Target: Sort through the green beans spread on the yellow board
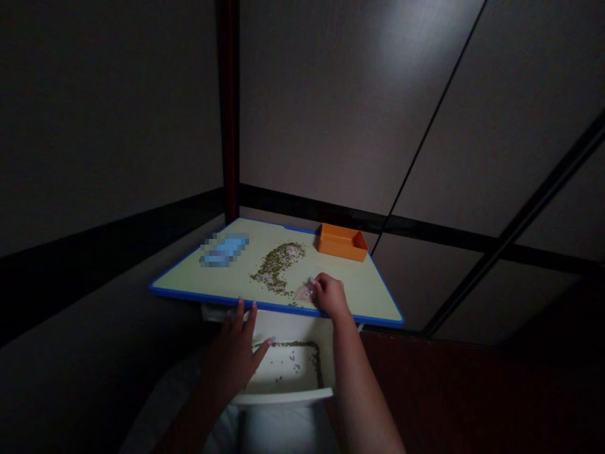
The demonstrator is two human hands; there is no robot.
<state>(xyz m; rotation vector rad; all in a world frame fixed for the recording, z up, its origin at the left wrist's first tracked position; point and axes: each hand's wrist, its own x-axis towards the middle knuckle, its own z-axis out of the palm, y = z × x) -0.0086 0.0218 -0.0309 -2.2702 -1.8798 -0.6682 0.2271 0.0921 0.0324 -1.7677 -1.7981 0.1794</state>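
On a pale board (350, 287) with a blue rim lies a spread pile of small green and pale pinkish grains (278, 265). A small separate patch of pinkish grains (304, 292) sits near the front edge, just left of my right hand (331, 293). That hand is closed with its fingertips pinched low over the board; whatever they hold is too small to make out. My left hand (243, 343) is open, fingers spread, its tips at the board's front edge. Below it a white drawer (283, 397) stands pulled out, with scattered small green grains on its bottom.
An orange open box (343, 243) stands at the board's back right. A blurred blue item (224, 250) lies at the back left. Dark panelled walls (331, 113) close in behind and to the left. Reddish floor (454, 391) shows at the right.
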